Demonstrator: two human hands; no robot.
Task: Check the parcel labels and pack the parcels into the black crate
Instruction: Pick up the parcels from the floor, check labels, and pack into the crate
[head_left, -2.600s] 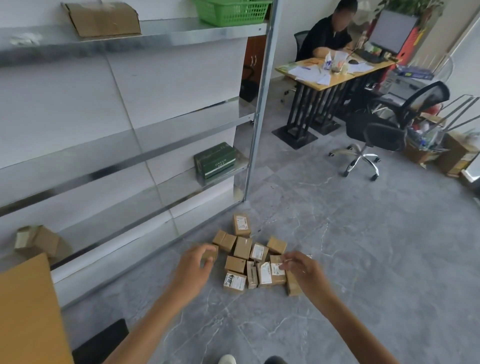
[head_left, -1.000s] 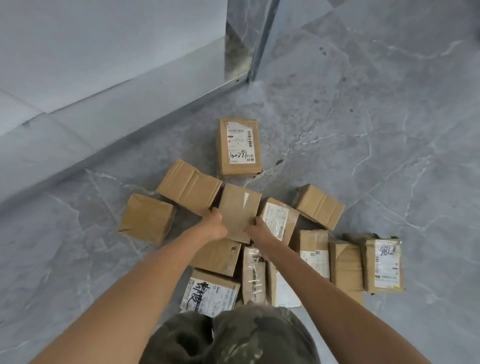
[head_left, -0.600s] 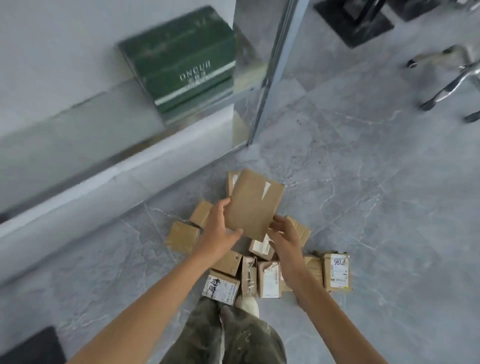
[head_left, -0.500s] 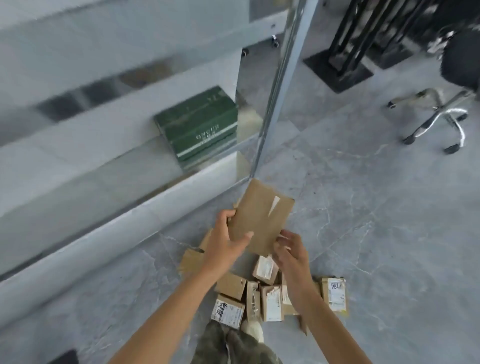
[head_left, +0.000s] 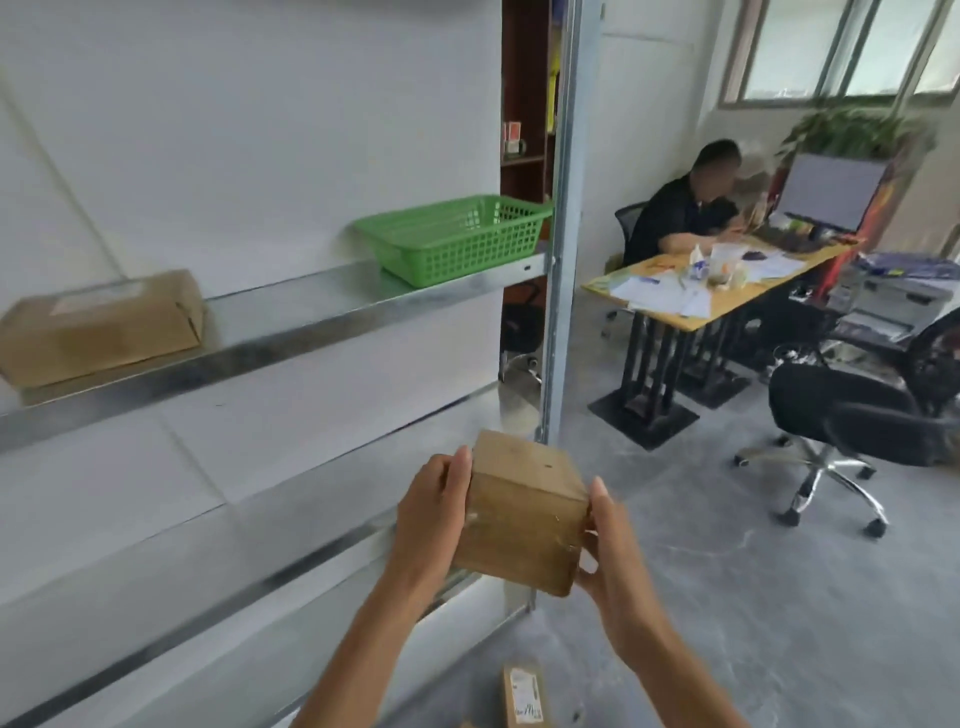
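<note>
Holding things up to eye level here. Big metal shelving (head_left: 311, 322) fills 9 to 12 o'clock, with a flat cardboard box (head_left: 98, 327) at 9 and a green basket (head_left: 452, 239) near 12. The brown parcel (head_left: 519, 514) sits just below centre, squeezed from both sides: left hand (head_left: 431, 519) wraps its left face, right hand (head_left: 613, 540) cups the right side and bottom. I'd guess it's raised to hunt for a label, since the faces showing are blank. A labelled parcel (head_left: 522, 696) lies on the floor at 6. No black crate in view.

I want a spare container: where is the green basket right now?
Head view: the green basket sits at the right end of the metal shelf, beside the upright post, right of the cardboard box.
</note>
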